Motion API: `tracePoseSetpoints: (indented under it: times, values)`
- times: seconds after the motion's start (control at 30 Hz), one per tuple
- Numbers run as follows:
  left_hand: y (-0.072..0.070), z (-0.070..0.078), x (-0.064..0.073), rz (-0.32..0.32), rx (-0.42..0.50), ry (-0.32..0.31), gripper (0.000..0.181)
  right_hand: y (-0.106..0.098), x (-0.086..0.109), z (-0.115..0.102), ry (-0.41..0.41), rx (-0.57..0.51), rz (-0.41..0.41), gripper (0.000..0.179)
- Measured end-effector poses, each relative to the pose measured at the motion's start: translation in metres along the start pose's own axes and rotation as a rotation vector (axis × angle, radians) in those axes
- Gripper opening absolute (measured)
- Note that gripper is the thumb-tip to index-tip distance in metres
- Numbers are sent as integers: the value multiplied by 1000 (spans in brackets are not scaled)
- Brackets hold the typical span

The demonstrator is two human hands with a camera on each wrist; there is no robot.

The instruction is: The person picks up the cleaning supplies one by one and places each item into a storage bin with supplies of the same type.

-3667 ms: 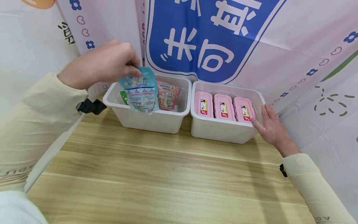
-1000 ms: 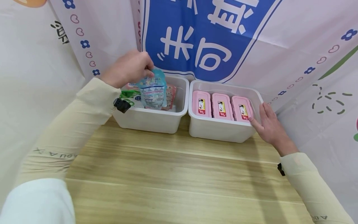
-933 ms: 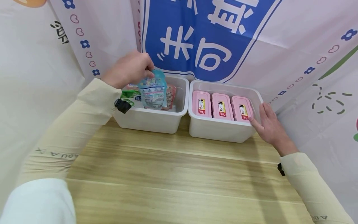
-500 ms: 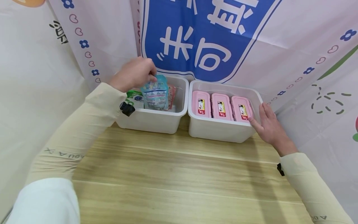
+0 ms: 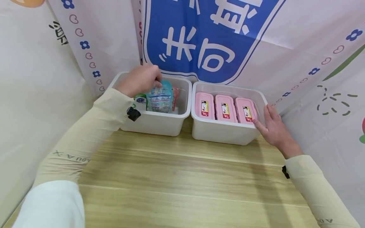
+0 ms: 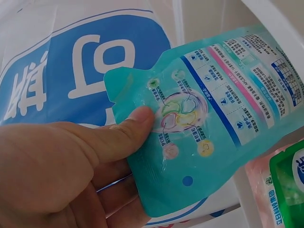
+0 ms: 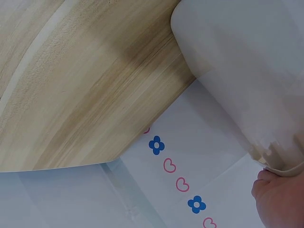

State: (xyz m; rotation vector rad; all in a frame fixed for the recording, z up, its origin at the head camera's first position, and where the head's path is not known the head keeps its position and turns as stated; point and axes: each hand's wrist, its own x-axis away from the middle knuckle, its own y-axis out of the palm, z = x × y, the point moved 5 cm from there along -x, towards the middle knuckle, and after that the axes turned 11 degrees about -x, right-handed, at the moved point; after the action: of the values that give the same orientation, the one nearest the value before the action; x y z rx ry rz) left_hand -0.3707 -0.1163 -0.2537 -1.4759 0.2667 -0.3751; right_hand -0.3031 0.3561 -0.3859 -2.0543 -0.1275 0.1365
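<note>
My left hand (image 5: 141, 79) pinches the top of a teal detergent pouch (image 6: 213, 104) between thumb and fingers. The pouch stands upright inside the left white bin (image 5: 151, 123), its printed back facing me. Beside it in that bin are a green-and-white pouch (image 5: 140, 100), partly behind my wrist, and a pink pouch (image 5: 175, 98) mostly hidden behind the teal one. My right hand (image 5: 273, 128) rests at the right corner of the right white bin (image 5: 225, 134), fingers extended along its outer side and thumb over the near rim.
Three pink lidded boxes (image 5: 225, 109) with yellow-and-red labels stand in a row in the right bin. Both bins sit side by side at the back of a wooden table (image 5: 182, 180). A printed cloth (image 5: 182, 69) hangs right behind them.
My left hand has moved right and down, lowering the teal pouch from above the left bin's near rim into the bin beside the pink pouch. My right hand has stayed at the right bin.
</note>
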Motion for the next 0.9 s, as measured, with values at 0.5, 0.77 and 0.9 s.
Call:
tracePoseSetpoints:
  times: [0.5, 0.77, 0.9]
  values:
    - [13, 2, -4, -10, 5, -8, 24, -1, -2, -2, 0, -3, -10, 93]
    - [20, 3, -8, -29, 6, -24, 23, -1, 0, -1, -7, -9, 2, 92]
    - [23, 3, -9, -11, 1, -20, 21, -2, 0, -2, -3, -5, 1, 92]
